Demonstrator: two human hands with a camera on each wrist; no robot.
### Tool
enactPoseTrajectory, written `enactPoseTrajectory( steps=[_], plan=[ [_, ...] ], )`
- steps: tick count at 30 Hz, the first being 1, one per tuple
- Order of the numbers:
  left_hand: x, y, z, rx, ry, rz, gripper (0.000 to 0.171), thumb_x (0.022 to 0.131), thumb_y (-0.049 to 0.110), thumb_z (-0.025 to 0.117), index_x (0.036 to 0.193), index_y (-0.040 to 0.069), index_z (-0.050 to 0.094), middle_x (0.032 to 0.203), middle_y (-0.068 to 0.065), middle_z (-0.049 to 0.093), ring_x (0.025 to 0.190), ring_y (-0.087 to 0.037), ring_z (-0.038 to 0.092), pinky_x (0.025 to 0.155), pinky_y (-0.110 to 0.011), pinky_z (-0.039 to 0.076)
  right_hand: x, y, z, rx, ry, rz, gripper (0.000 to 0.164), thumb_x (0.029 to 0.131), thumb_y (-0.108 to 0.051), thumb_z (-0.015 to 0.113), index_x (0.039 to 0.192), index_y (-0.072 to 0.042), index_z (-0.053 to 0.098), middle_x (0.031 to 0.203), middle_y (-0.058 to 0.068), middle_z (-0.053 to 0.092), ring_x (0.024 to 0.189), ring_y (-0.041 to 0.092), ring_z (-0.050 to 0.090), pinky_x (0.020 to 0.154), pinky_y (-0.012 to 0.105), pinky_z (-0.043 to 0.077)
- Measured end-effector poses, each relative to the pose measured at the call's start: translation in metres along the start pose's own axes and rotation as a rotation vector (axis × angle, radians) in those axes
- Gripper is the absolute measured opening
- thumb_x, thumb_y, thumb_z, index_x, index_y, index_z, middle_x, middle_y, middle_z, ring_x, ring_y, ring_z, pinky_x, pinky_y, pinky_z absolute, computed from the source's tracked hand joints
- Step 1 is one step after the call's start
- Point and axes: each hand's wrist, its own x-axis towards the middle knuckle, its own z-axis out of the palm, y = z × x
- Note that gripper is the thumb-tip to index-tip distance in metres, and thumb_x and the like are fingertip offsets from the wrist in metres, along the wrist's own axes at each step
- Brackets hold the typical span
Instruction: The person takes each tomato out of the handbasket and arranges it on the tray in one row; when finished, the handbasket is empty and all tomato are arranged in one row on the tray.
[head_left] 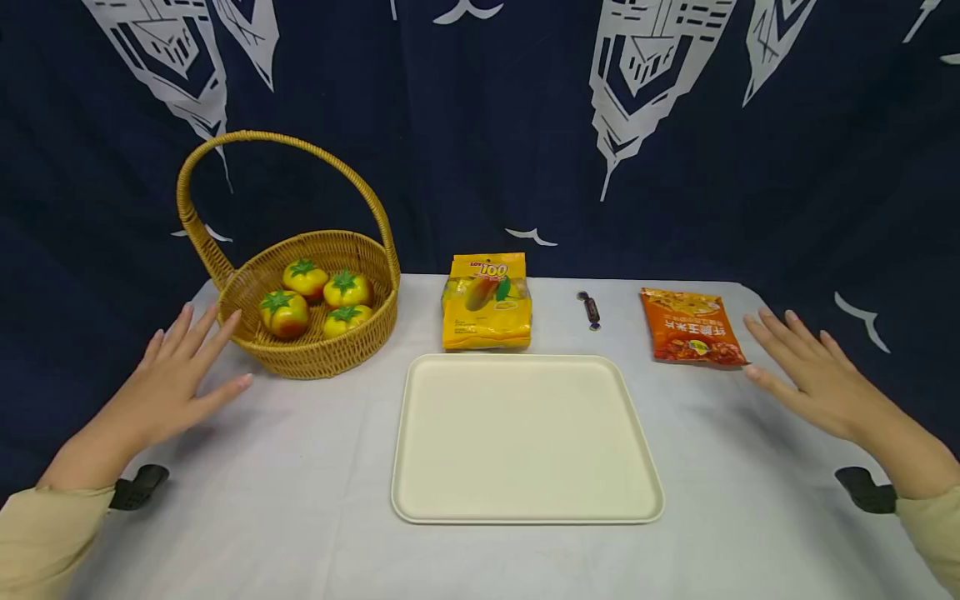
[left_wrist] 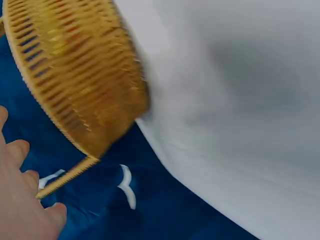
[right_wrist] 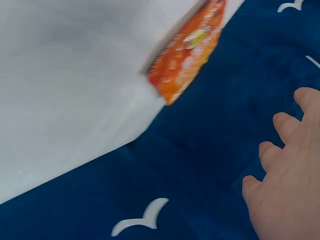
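Note:
My left hand (head_left: 168, 387), fingers straight and spread, hovers at the left edge of the table, just short of a wicker basket (head_left: 322, 362) with a tall arched handle. Inside the basket lie several yellow-red persimmon-like fruits (head_left: 285, 315) with green tops. In the left wrist view the basket (left_wrist: 85, 75) looks blurred beside the hand (left_wrist: 22, 195). On the other side my right hand (head_left: 821, 375) also has its fingers spread and holds nothing. Its nearest thing is an orange snack bag (head_left: 692, 327), seen in the right wrist view as a narrow orange packet (right_wrist: 187, 52).
A cream rectangular tray (head_left: 527, 442) lies mid-table. Behind it stands a yellow mango candy bag (head_left: 487, 302), with a small dark wrapped candy (head_left: 591, 311) to its right. A white cloth (head_left: 315, 500) covers the table, and a navy patterned curtain (head_left: 480, 150) hangs behind.

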Motion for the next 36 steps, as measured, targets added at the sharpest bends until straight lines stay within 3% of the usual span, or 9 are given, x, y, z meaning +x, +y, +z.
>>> enactPoseTrajectory(
  steps=[6, 11, 14, 16, 21, 24, 27, 32, 36],
  plan=[
    [0.020, 0.017, -0.015, -0.189, 0.056, 0.062, 0.074, 0.094, 0.031, 0.057, 0.151, 0.024, 0.011, 0.155, -0.002, -0.001, 0.139, -0.029, -0.003, 0.105, -0.057, 0.000, 0.005, -0.021, -0.015, 0.094, 0.039, -0.056, 0.065, 0.099, -0.024, 0.045, 0.152, -0.018, 0.007, 0.155, 0.009, -0.001, 0.138, 0.024, -0.011, 0.105, 0.046, -0.015],
    [0.040, 0.032, -0.017, -0.441, 0.113, 0.056, 0.060, 0.098, 0.022, 0.049, 0.151, 0.018, 0.020, 0.155, -0.004, 0.010, 0.138, -0.032, 0.009, 0.102, -0.063, 0.011, 0.003, -0.046, -0.015, 0.438, 0.025, -0.061, 0.055, 0.103, -0.018, 0.032, 0.152, -0.020, 0.007, 0.155, 0.009, -0.001, 0.138, 0.023, -0.009, 0.100, 0.063, -0.009],
    [0.050, 0.038, -0.014, -0.559, 0.144, 0.028, 0.054, 0.099, 0.019, 0.047, 0.149, 0.012, 0.026, 0.152, -0.009, 0.021, 0.136, -0.031, 0.019, 0.106, -0.051, 0.020, -0.003, -0.062, -0.009, 0.647, -0.008, -0.079, 0.049, 0.105, -0.021, 0.020, 0.152, -0.019, 0.007, 0.155, 0.003, 0.002, 0.138, 0.027, -0.005, 0.094, 0.071, -0.006],
    [0.056, 0.041, -0.011, -0.637, 0.147, 0.006, 0.052, 0.099, 0.018, 0.048, 0.147, 0.008, 0.030, 0.149, -0.012, 0.027, 0.133, -0.032, 0.026, 0.105, -0.034, 0.028, -0.006, -0.071, -0.002, 0.715, -0.025, -0.098, 0.047, 0.105, -0.023, 0.014, 0.152, -0.017, 0.010, 0.155, -0.002, 0.007, 0.138, 0.024, 0.002, 0.105, 0.057, 0.000],
    [0.066, 0.041, -0.004, -0.763, 0.084, -0.049, 0.051, 0.100, 0.021, 0.047, 0.144, 0.003, 0.032, 0.144, -0.017, 0.033, 0.127, -0.035, 0.036, 0.089, -0.011, 0.036, -0.010, -0.093, 0.014, 0.782, -0.042, -0.137, 0.047, 0.105, -0.023, 0.013, 0.150, -0.013, 0.018, 0.151, -0.009, 0.022, 0.132, -0.001, 0.021, 0.095, 0.007, 0.021],
    [0.069, 0.040, 0.000, -0.801, 0.048, -0.095, 0.051, 0.100, 0.026, 0.046, 0.144, 0.004, 0.033, 0.144, -0.014, 0.033, 0.127, -0.033, 0.037, 0.088, -0.011, 0.037, -0.011, -0.102, 0.021, 0.846, -0.061, -0.193, 0.047, 0.105, -0.021, 0.013, 0.149, -0.008, 0.021, 0.151, -0.002, 0.024, 0.132, -0.002, 0.022, 0.096, 0.008, 0.022],
    [0.074, 0.039, 0.003, -0.821, 0.035, -0.148, 0.053, 0.099, 0.032, 0.047, 0.143, 0.006, 0.035, 0.145, -0.013, 0.032, 0.127, -0.032, 0.036, 0.098, -0.026, 0.036, -0.011, -0.107, 0.030, 0.865, -0.078, -0.235, 0.045, 0.104, -0.012, 0.017, 0.148, -0.006, 0.024, 0.151, 0.009, 0.025, 0.133, 0.003, 0.022, 0.098, 0.010, 0.022],
    [0.082, 0.035, 0.004, -0.873, 0.022, -0.208, 0.056, 0.098, 0.038, 0.047, 0.143, 0.005, 0.036, 0.145, -0.016, 0.031, 0.127, -0.035, 0.034, 0.100, -0.055, 0.029, -0.017, -0.110, 0.049, 0.751, -0.098, -0.228, 0.050, 0.097, -0.001, 0.046, 0.145, -0.011, 0.034, 0.150, 0.011, 0.026, 0.134, 0.003, 0.020, 0.096, 0.008, 0.021],
    [0.088, 0.032, 0.007, -0.911, 0.016, -0.204, 0.056, 0.098, 0.038, 0.047, 0.139, 0.002, 0.039, 0.139, -0.016, 0.040, 0.122, -0.030, 0.042, 0.098, -0.042, 0.038, -0.028, -0.112, 0.069, 0.620, -0.118, -0.237, 0.058, 0.089, -0.017, 0.066, 0.141, -0.014, 0.042, 0.151, 0.011, 0.024, 0.134, -0.001, 0.015, 0.095, 0.005, 0.016]
  ],
)
